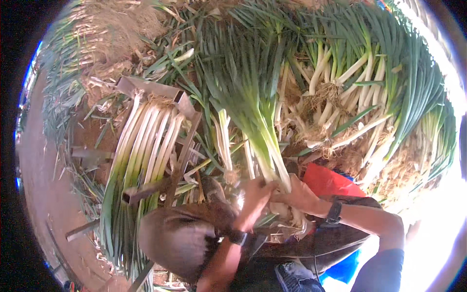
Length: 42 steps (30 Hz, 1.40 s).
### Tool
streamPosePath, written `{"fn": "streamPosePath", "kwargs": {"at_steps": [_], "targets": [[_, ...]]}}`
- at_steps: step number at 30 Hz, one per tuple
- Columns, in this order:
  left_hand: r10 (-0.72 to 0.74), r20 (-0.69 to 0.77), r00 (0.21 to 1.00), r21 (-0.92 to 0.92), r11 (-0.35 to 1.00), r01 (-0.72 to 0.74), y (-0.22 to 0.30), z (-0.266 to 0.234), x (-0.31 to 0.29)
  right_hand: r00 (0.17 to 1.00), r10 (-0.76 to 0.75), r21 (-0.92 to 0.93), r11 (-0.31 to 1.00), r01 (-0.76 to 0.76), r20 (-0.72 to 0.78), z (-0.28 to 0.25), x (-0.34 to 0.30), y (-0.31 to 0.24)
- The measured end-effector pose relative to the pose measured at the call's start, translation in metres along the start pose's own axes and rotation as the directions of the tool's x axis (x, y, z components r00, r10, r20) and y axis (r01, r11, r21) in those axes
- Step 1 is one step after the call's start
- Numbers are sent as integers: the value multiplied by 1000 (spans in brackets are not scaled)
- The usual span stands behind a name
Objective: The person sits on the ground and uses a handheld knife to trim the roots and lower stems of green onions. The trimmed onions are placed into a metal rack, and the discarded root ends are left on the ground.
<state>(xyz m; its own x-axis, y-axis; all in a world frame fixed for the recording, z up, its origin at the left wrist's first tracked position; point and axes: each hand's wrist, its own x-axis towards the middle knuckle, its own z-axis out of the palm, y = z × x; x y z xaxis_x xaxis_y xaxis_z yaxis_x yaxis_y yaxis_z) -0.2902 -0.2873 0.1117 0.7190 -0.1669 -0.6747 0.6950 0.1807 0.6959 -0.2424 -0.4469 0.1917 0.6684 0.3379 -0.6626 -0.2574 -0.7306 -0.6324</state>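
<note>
We have bare brown ground (48, 180) along the left, with most of the rest strewn with plant litter. The biggest load on it is a heap of green onions (370, 73) at the far right, roots toward us, leaves away. A second pile (78, 36) sits at the ground's far left corner.

Our bunch (265, 131) is central, off the rack's right edge: white ends in our hands, leaves fanning away. Metal rack (187, 146) is at left; it carries a bundle (146, 138), roots at its far edge, greens trailing past its near edge. Red sheet (328, 179) is just beyond our right wrist.

Grip: right hand (300, 197) is closed round the bunch's white stalks; left hand (255, 197) grasps the same stalks just beside it, fingers partly hidden. Smallest: dark bands on our left wrist (237, 237) and right wrist.
</note>
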Motion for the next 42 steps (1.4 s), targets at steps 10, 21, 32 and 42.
{"fn": "streamPosePath", "kwargs": {"at_steps": [10, 21, 32, 42], "targets": [[252, 201, 947, 335, 891, -308, 25, -6, -96, 995, -83, 158, 983, 91, -55, 3, -93, -12], [609, 725, 321, 556, -244, -794, 44, 29, -169, 971, -107, 121, 989, 83, 212, 13, -240, -26], [612, 536, 581, 646, 146, -749, 126, 48, -146, 691, -711, 546, 634, 548, 132, -86, -204, -7], [642, 443, 626, 738, 136, -661, 153, 69, -131, 657, -726, 475, 514, 714, -203, -74, -165, -1]]}}
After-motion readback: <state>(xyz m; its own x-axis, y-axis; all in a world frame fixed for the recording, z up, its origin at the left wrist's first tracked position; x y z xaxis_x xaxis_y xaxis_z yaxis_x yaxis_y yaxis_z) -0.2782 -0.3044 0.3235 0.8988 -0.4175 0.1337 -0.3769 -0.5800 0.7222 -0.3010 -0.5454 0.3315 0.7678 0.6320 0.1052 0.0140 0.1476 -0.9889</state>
